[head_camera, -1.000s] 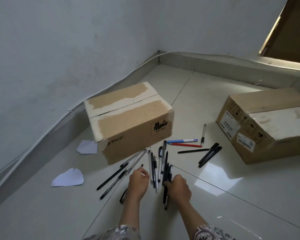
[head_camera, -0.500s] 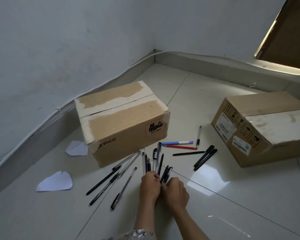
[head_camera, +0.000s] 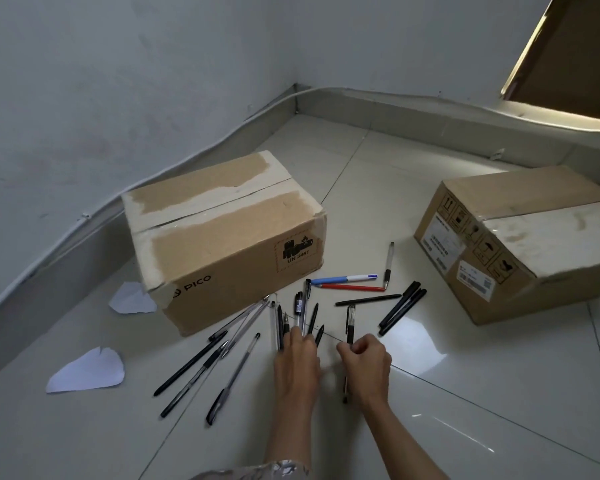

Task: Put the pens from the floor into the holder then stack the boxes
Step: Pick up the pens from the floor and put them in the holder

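On the glossy tiled floor (head_camera: 465,393), thin plastic pens (head_camera: 302,317) fan out in front of the PICO cardboard box (head_camera: 222,237). The left hand (head_camera: 297,358) lies flat, fingers open, on them. The right hand (head_camera: 364,358) pinches one black pen (head_camera: 350,323). A second cardboard box (head_camera: 520,244) sits well right of the PICO box, bare tile between.

Grey walls (head_camera: 125,81) meet in a corner at upper centre. Glossy pale tile floor (head_camera: 465,393) mirrors light lower right. A brown door (head_camera: 575,53) stands upper right.
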A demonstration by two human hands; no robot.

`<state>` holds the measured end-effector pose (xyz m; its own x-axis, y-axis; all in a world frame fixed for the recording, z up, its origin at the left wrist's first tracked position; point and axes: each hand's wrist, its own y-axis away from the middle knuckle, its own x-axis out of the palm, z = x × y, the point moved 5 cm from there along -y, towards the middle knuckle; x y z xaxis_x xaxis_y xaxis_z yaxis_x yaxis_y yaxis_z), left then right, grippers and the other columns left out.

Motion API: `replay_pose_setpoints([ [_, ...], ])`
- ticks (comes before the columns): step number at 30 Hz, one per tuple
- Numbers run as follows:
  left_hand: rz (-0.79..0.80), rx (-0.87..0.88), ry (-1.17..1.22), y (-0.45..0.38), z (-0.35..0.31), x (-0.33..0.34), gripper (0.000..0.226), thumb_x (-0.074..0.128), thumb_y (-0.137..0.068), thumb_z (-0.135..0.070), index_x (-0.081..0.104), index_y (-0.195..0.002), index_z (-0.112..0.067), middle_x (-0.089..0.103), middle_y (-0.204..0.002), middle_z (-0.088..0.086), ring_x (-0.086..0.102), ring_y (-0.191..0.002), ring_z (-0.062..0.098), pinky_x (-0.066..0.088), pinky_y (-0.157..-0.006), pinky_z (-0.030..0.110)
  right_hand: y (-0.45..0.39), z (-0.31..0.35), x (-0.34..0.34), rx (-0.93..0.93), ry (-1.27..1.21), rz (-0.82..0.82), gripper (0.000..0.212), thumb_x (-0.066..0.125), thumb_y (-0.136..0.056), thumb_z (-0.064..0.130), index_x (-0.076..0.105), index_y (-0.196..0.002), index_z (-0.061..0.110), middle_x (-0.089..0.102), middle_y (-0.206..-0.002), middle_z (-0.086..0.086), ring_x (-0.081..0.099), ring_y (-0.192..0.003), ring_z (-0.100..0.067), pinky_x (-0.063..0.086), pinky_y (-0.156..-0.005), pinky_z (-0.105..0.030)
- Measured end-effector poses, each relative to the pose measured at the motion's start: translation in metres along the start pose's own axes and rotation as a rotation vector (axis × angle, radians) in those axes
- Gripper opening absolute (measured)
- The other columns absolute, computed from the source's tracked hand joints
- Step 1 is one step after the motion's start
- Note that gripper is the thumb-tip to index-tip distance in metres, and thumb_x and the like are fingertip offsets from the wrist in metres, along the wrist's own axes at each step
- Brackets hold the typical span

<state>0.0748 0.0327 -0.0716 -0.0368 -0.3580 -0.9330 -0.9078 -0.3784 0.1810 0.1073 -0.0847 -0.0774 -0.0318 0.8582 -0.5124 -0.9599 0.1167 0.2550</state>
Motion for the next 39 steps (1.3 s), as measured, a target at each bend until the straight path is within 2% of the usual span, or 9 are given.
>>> replay_pose_setpoints([
  [4,-0.029,-0.037,0.002,-0.006,-0.001,0.009,0.028,0.049,-0.093,-0.012,0.053,-0.120,-0.010,0.045,-0.133,0.006,0.046,-0.122,0.019,0.048,-0.091,0.029,-0.013,-0.004,-0.003,0.052,-0.207,-0.003,0.015,0.064,-0.077,0.006,0.053,-0.067,0.006,0.058,-0.067,-0.018,0.057,-0.063,-0.033,0.046,-0.058,-0.031],
  [7,-0.084,-0.054,0.058,-0.008,-0.005,0.009,0.024,0.046,-0.094,-0.014,0.055,-0.115,-0.009,0.047,-0.129,0.005,0.048,-0.120,0.020,0.048,-0.087,0.031,-0.015,-0.004,-0.003,0.080,-0.294,0.030,0.005,0.059,-0.081,0.002,0.059,-0.077,0.005,0.060,-0.066,-0.014,0.055,-0.058,-0.021,0.048,-0.058,-0.028],
  [16,-0.069,-0.173,0.978,-0.008,-0.009,-0.008,0.016,0.052,-0.089,-0.003,0.064,-0.083,-0.013,0.064,-0.090,0.007,0.063,-0.078,0.013,0.049,-0.060,0.011,-0.001,0.020,0.018,0.140,-0.508,0.309,0.009,0.062,-0.086,0.015,0.068,-0.085,0.009,0.057,-0.057,0.000,0.048,-0.049,-0.008,0.038,-0.046,-0.016],
  [18,-0.046,-0.166,1.046,-0.004,-0.007,-0.017,0.020,0.052,-0.088,0.001,0.067,-0.083,-0.012,0.067,-0.080,0.005,0.063,-0.073,0.010,0.049,-0.057,0.008,-0.001,0.030,0.021,0.084,-0.458,0.343,0.010,0.060,-0.087,0.015,0.067,-0.083,0.009,0.060,-0.062,0.000,0.051,-0.052,-0.006,0.039,-0.049,-0.015],
  [22,-0.091,-0.275,1.166,0.003,0.013,-0.031,0.013,0.060,-0.085,-0.007,0.067,-0.078,-0.016,0.068,-0.082,0.008,0.063,-0.083,0.023,0.050,-0.075,0.030,-0.004,0.057,0.025,-0.014,-0.305,0.409,0.016,0.057,-0.090,0.016,0.063,-0.075,0.013,0.060,-0.067,0.000,0.052,-0.061,-0.010,0.038,-0.056,-0.020],
  [25,-0.128,-0.376,1.303,0.007,0.026,-0.046,0.009,0.058,-0.089,-0.016,0.063,-0.087,-0.008,0.064,-0.080,0.005,0.059,-0.081,0.020,0.045,-0.068,0.025,-0.002,0.091,0.031,-0.130,-0.095,0.516,0.020,0.053,-0.092,0.015,0.056,-0.073,0.012,0.059,-0.071,-0.004,0.054,-0.062,-0.013,0.041,-0.054,-0.020],
  [31,0.099,-0.453,1.631,0.024,0.037,-0.044,0.035,0.054,-0.088,-0.041,0.067,-0.104,-0.014,0.073,-0.101,0.010,0.067,-0.098,0.023,0.051,-0.090,0.038,0.038,0.129,0.049,-0.418,0.309,0.760,0.019,0.050,-0.091,0.005,0.060,-0.075,0.003,0.063,-0.076,-0.013,0.061,-0.067,-0.018,0.053,-0.061,-0.018],
  [36,0.102,-0.451,1.631,0.039,0.049,-0.054,0.034,0.048,-0.095,-0.027,0.065,-0.081,-0.001,0.072,-0.062,0.006,0.069,-0.061,0.017,0.052,-0.054,0.027,0.065,0.116,0.041,-0.425,0.292,0.908,0.012,0.061,-0.086,0.009,0.064,-0.074,0.008,0.064,-0.071,-0.007,0.058,-0.059,-0.008,0.047,-0.051,-0.009],
  [39,0.028,-0.507,1.597,0.045,0.065,-0.055,0.036,0.042,-0.097,-0.025,0.057,-0.075,-0.001,0.070,-0.071,0.010,0.067,-0.070,0.024,0.053,-0.063,0.035,0.072,0.095,0.041,-0.302,0.232,1.071,0.012,0.059,-0.088,0.012,0.063,-0.078,0.015,0.066,-0.084,-0.008,0.062,-0.067,-0.011,0.054,-0.059,-0.017],
])
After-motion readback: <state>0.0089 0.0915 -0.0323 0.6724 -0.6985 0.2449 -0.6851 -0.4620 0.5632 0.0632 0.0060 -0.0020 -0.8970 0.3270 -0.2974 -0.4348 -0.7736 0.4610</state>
